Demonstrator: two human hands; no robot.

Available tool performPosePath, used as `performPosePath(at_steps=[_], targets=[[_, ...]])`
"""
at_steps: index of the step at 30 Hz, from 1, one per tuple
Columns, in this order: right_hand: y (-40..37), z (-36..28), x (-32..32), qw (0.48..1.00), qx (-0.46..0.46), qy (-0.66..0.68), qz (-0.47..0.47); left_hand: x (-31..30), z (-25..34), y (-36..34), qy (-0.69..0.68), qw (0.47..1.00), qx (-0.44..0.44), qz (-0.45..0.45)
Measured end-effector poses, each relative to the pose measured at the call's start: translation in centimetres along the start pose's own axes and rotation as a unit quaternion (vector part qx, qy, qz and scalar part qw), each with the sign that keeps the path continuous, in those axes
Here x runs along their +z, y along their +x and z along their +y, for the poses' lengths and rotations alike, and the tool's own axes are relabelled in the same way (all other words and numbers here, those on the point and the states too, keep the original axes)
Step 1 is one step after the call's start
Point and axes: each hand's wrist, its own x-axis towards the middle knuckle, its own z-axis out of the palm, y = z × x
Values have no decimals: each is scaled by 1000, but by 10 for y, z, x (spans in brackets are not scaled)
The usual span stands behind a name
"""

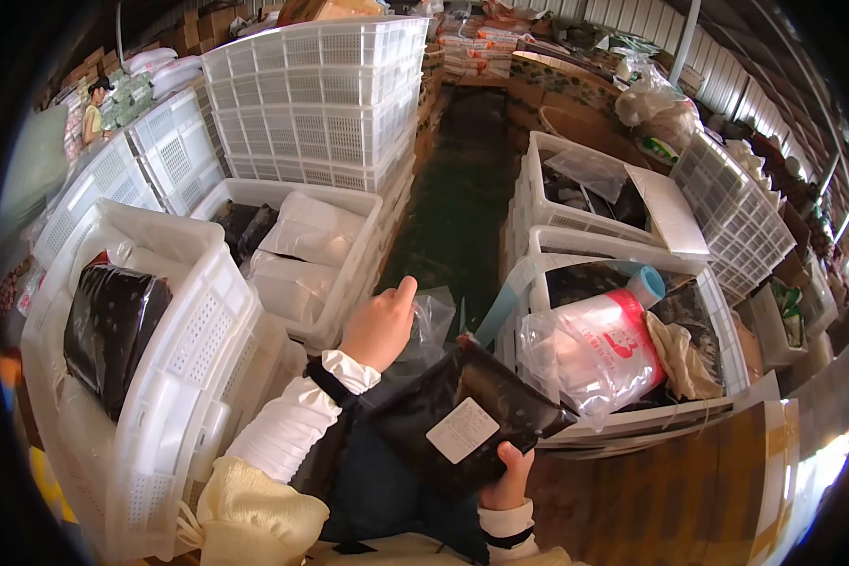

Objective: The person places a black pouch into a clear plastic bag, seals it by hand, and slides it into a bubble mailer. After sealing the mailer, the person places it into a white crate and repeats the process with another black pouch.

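Observation:
My right hand (pixel 509 478) grips the lower right edge of a dark, shiny sealed pouch (pixel 469 391), its thumb over the front near a white printed label (pixel 462 430). The pouch is tilted in front of my lap. Up and to the left, my left hand (pixel 382 325) is closed, the thumb pointing upward. A crumpled clear plastic bag (pixel 432 319) comes out beside its fingers, which seem to pinch it; the fingertips are hidden behind the hand.
To the left, white crates (pixel 174 368) hold a dark pouch (pixel 113 330) and white packets (pixel 316 231). A tall crate stack (pixel 316 104) rises behind. On the right, a pink-printed plastic bag roll (pixel 604 349) lies on another crate (pixel 632 247). A dark green floor strip (pixel 457 208) runs between. A person (pixel 94 111) is far left.

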Motion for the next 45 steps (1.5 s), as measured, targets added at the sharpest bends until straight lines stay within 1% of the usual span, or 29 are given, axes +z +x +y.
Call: performPosePath(at_steps=[1, 4, 7, 8, 11, 14, 15, 17, 18, 20, 21, 22, 25, 26, 29, 32, 35, 36, 39, 40, 42, 45], targets=[[-2, 0, -4, 999, 32, 9, 0, 3, -3, 1, 6, 1000, -9, -19], [-9, 5, -27, 989, 139, 43, -2, 20, -18, -2, 66, 996, 39, -39], [-14, 10, -43, 959, 265, 100, 14, 23, -20, -6, 86, 992, 79, -45], [-13, 13, -47, 957, 277, 84, 1, 22, -19, -8, 89, 991, 91, -43], [-13, 11, -39, 941, 326, 89, -9, 19, -13, -11, 99, 992, 74, -29], [-14, 17, -33, 946, 312, 87, -3, 13, -16, -17, 99, 987, 108, -67], [-14, 17, -31, 949, 305, 83, 3, 9, -17, -21, 83, 986, 127, -63], [-8, 22, -36, 959, 281, 31, -4, -2, -16, -31, 51, 983, 167, -55], [-6, 24, -38, 963, 268, 5, -7, -9, -12, -37, 53, 983, 166, -56], [-3, 23, -35, 962, 274, 11, -10, -17, -5, -47, 69, 982, 157, -80], [1, 22, -32, 961, 277, 12, -14, -20, -1, -52, 77, 982, 150, -90], [0, 14, -19, 955, 289, 64, -9, -24, 2, -54, 58, 982, 143, -109], [0, 14, -12, 959, 272, 82, -2, -13, -4, -70, 26, 990, 83, -111], [0, 14, -11, 960, 268, 82, -3, -15, -4, -75, -8, 990, 36, -134], [1, 11, -10, 963, 258, 78, -3, -11, -13, -89, -50, 993, -3, -103], [2, 6, -5, 967, 248, 66, -13, -11, -24, -86, -46, 994, -74, -64], [-3, 4, -1, 975, 217, 42, 4, -3, -47, -78, -14, 990, -129, -57], [-6, 2, 6, 978, 206, 45, 9, -4, -52, -74, 5, 988, -132, -77], [-8, 5, 7, 980, 188, 57, 8, -6, -58, -66, 35, 994, -87, -48], [-7, 9, 1, 984, 168, 56, 13, -6, -59, -64, 39, 994, -93, -33], [-1, 19, -7, 991, 124, 52, 21, -14, -60, -66, 68, 992, -99, -50], [-4, 20, 13, 999, 3, -16, 32, -33, -40, -75, 141, 978, -125, -93]])
